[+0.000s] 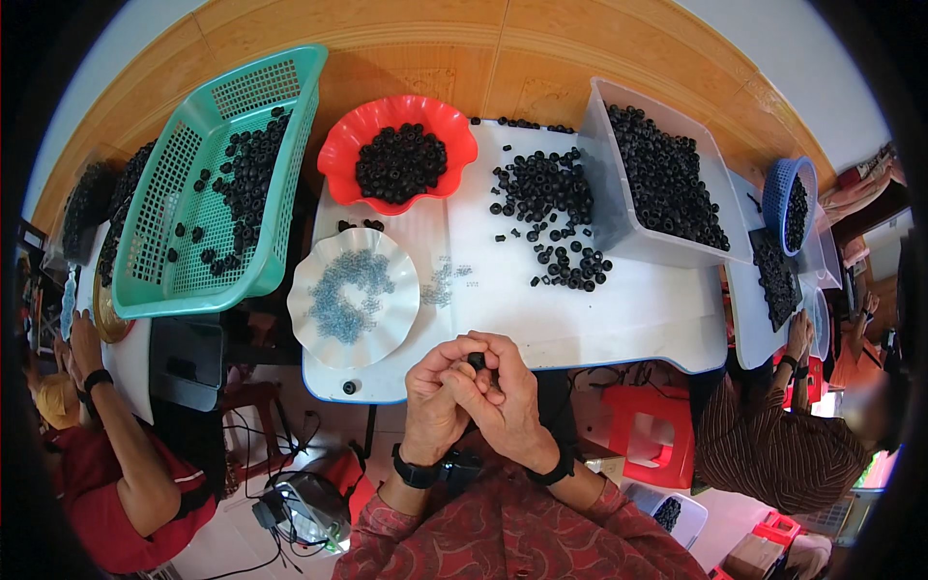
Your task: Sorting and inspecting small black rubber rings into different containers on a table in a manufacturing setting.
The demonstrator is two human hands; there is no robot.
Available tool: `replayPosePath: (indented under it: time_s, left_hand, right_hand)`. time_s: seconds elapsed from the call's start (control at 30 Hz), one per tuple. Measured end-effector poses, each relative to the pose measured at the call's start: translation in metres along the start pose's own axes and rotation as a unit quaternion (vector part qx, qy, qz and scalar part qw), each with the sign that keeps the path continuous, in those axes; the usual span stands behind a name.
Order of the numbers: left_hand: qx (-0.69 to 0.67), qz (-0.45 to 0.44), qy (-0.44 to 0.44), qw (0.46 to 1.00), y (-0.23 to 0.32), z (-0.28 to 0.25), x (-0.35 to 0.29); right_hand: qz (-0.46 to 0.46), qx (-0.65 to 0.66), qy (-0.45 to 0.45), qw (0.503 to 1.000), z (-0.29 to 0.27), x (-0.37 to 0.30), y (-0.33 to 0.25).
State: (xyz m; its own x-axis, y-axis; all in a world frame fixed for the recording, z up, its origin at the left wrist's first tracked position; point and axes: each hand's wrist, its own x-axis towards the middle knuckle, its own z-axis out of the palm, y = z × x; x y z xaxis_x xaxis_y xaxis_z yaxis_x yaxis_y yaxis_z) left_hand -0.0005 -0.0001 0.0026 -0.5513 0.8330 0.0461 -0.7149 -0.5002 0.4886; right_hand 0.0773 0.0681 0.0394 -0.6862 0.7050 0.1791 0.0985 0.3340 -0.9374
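Observation:
Just off the table's near edge, my left hand and my right hand are pressed together, fingers closed. Between their fingertips sits a small black knob-like piece; fingers partly cover it. To the left, a white wavy-edged plate holds many tiny clear bluish pieces, too small to make out. More of these lie loose right of the plate. Beyond it, a red scalloped bowl is filled with black pieces like the held one. A pile of loose black pieces spreads over the white table.
A green mesh basket with black pieces stands at left, a clear plastic bin of them at right. One black piece lies by the near edge. Co-workers sit on both sides; a red stool stands at right. Cables hang below left.

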Motion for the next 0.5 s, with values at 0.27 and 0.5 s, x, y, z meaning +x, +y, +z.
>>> replayPosePath:
  time_s: [0.27,0.5]
  left_hand:
    - [0.018,-0.009,0.034,0.999,-0.002,-0.003,-0.001]
    - [-0.035,-0.027,-0.03,0.999,0.013,-0.003,-0.002]
  right_hand:
    - [-0.016,0.004,0.024,1.0,0.006,-0.001,0.011]
    - [-0.099,-0.029,-0.03,0.994,-0.009,-0.001,-0.012]
